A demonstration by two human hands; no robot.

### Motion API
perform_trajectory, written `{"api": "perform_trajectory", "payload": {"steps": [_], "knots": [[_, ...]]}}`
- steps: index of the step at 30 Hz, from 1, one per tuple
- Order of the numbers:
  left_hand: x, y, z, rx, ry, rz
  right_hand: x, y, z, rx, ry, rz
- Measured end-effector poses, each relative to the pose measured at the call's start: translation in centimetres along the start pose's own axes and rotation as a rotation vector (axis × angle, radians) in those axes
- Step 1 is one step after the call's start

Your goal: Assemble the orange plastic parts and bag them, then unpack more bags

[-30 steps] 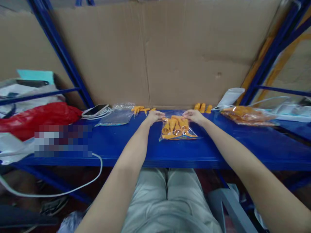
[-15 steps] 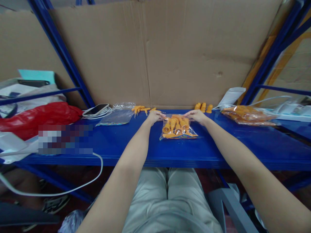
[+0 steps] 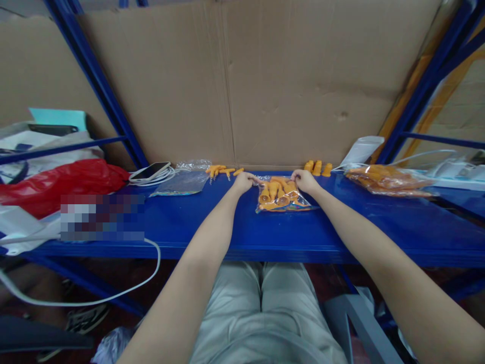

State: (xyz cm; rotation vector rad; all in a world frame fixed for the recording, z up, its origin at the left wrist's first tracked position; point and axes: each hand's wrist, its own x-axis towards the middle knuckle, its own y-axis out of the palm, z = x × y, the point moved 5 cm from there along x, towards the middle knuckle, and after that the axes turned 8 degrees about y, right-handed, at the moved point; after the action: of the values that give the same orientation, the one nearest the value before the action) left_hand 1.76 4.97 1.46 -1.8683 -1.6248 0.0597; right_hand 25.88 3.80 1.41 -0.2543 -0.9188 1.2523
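Reaching forward over the lap [image 3: 261, 303], both arms nearly straight and angling inward across the blue tabletop [image 3: 212, 225]. Gripping the far edge of a clear bag of orange pieces [image 3: 282, 198]: left hand [image 3: 244, 181] pinched shut on its left corner, right hand [image 3: 303, 180] curled on its right corner, knuckles up. Lies flat mid-tabletop, spreading toward the body. Just beyond, loose orange pieces [image 3: 317, 168] behind each hand, before the cardboard wall [image 3: 265, 91].
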Motion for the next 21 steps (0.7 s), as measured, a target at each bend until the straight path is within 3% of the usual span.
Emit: {"api": "perform_trajectory", "payload": {"steps": [11, 16, 21], "knots": [[-1.3, 0.2, -0.5, -0.196, -0.17, -0.059, -0.2, -0.2, -1.4, 0.121, 0.163, 0.077], [-1.6, 0.6, 0.2, -0.123, -0.328, 0.024, -0.3, -0.2, -1.4, 0.137, 0.189, 0.087], [-1.4, 1.0, 0.1, -0.24, -0.349, 0.08, -0.3, -0.1, -1.7, 0.175, 0.177, 0.099]]}}
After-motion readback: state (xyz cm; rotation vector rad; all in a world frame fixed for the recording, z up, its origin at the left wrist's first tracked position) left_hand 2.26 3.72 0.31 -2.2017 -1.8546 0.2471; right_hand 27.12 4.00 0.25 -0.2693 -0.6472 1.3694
